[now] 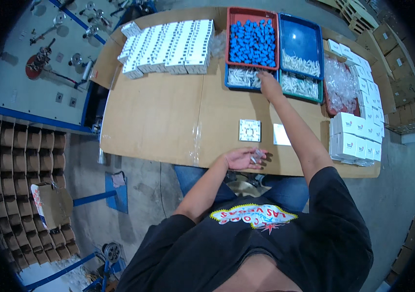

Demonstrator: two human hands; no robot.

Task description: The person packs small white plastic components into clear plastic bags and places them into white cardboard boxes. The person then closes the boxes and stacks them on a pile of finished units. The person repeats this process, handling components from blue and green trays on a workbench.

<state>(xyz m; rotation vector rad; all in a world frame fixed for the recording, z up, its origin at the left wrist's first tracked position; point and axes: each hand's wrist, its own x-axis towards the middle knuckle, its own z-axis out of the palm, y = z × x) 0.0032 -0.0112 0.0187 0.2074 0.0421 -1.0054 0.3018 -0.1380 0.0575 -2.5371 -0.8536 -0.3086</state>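
My left hand (244, 158) is palm up at the table's near edge, its fingers curled around a few small clear and grey pieces (256, 156) too small to name. My right hand (269, 86) reaches away to the near tray of small white-and-grey parts (243, 77). Its fingertips dip in at the tray's right end, closed together, and what they pinch is hidden. Between the hands lies a square white box with a patterned inside (249, 130). A flat white piece (281, 135) lies right of it, beside my right forearm.
A red tray of blue plugs (252, 43) and a blue tray (301, 41) of white parts stand at the back, a green tray (300, 86) nearer. White boxes stand in rows at left (168, 47) and stacks at right (356, 138). Clear bags (340, 82) fill a red tray.
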